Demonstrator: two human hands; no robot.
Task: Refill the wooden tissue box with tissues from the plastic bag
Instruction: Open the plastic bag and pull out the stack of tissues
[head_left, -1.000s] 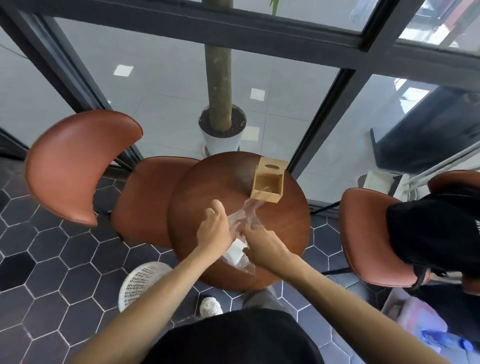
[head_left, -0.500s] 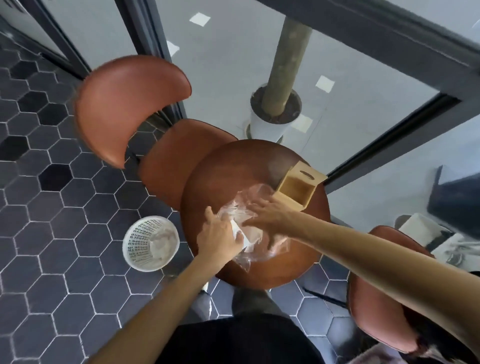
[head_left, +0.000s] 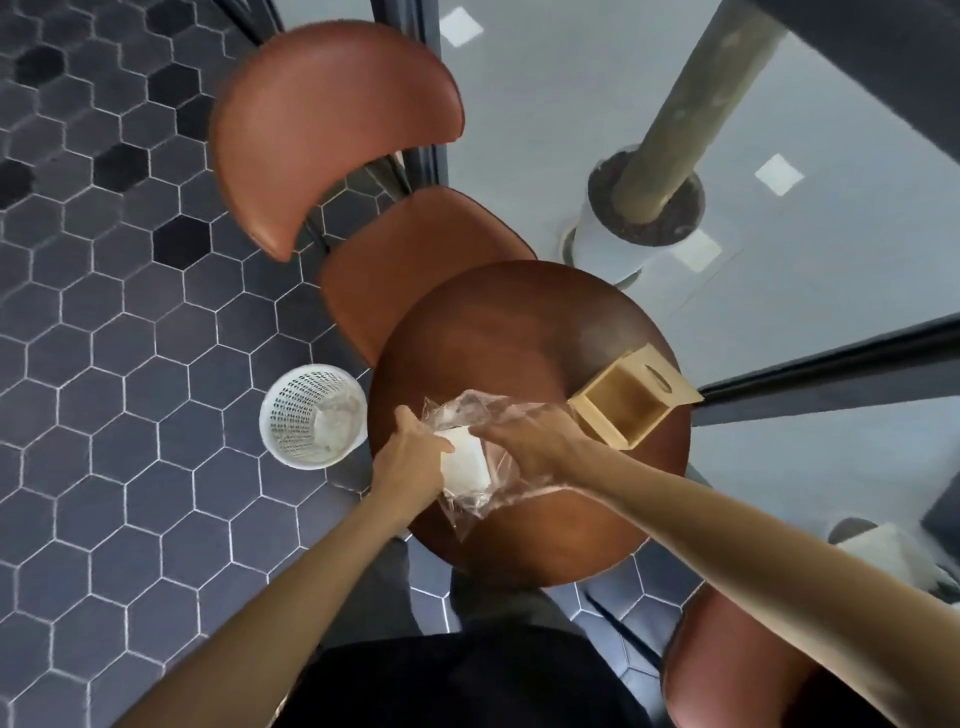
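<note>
A clear plastic bag (head_left: 475, 499) lies on the round wooden table (head_left: 519, 332), with a white stack of tissues (head_left: 465, 462) inside it. My left hand (head_left: 410, 460) grips the bag and the tissue stack from the left side. My right hand (head_left: 535, 441) rests on the bag's upper right part, fingers curled into the plastic. The wooden tissue box (head_left: 626, 402) lies on its side at the table's right edge, its open bottom facing me and showing nothing inside; the slotted top faces away.
A white mesh waste basket (head_left: 311, 415) stands on the hexagon-tiled floor left of the table. A brown chair (head_left: 332, 135) sits behind the table, another brown seat (head_left: 727, 670) at bottom right. A potted tree trunk (head_left: 644, 208) stands beyond the glass.
The camera has tilted down and left, so the scene shifted right. Both hands stayed on the bag; the right hand has drawn back a little toward the tissue stack.
</note>
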